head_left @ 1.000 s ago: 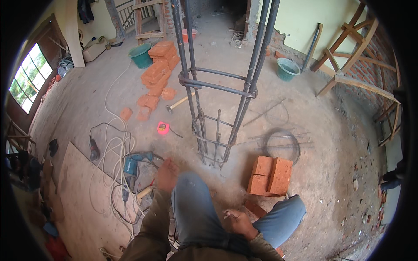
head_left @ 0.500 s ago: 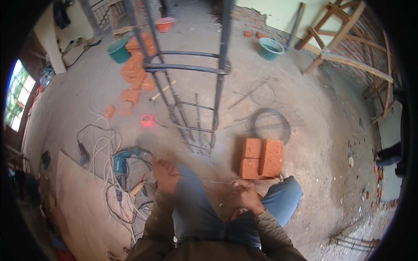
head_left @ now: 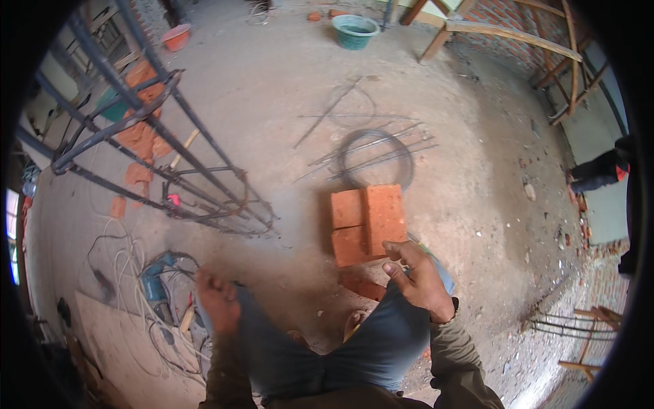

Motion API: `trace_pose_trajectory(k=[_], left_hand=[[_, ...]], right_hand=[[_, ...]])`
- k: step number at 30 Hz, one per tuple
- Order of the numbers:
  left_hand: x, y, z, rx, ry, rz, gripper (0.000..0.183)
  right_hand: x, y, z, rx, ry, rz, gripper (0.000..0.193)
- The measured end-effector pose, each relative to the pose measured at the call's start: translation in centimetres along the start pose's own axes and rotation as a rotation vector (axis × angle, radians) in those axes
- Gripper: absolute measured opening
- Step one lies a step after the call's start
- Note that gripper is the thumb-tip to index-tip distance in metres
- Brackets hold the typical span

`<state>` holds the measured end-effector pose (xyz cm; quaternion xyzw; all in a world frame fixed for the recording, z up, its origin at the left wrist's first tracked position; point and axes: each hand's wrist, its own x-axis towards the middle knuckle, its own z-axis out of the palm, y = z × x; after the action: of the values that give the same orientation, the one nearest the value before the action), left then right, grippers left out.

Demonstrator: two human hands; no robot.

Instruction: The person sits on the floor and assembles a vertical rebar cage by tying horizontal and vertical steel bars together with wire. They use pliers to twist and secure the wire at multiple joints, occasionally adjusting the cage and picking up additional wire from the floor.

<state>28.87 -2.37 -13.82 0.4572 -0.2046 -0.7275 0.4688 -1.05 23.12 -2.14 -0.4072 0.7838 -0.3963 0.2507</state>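
Your right grip (head_left: 421, 283) is apart near the bricks (head_left: 385, 221) — likely heavy, stiff, chippable; hold the long sides. Left grip (head_left: 219, 301) — blurred, you can't tell.

Daylight is soft, the far-left window (head_left: 12, 235) glares, and black-rimmed edges bow.

Bricks (head_left: 385, 219): fired clay, matt, rough. Rebar cage (head_left: 105, 61), left: dull dark metal. Wire coil (head_left: 409, 167), far side of bricks: dark metal. Tub (head_left: 355, 35), far: smooth plastic, sl. sheen. Trestle (head_left: 514, 38), far right: rough bare wood. Drill (head_left: 154, 285), left: plastic body. Jeans (head_left: 286, 365) & sleeves (head_left: 460, 347), near: matt cloth. Floor (head_left: 470, 177): matt conc., gritty at right.
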Motion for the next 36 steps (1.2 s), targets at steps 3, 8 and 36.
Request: trace_pose_trajectory(k=[3, 8, 36], left_hand=[[-0.9, -5.2, 1.8, 0.242, 0.044, -0.077, 0.021], [0.4, -10.1, 1.4, 0.304, 0.078, -0.358, 0.029], [11.8, -12.1, -0.1, 0.256, -0.165, -0.023, 0.019]], right_hand=[[2.7, -0.1, 3.3, -0.010, -0.235, -0.059, 0.038], [7.1, 0.0, 11.5, 0.021, -0.463, -0.161, 0.033], [15.6, -0.5, 30.9, 1.094, -0.134, 0.488, 0.047]])
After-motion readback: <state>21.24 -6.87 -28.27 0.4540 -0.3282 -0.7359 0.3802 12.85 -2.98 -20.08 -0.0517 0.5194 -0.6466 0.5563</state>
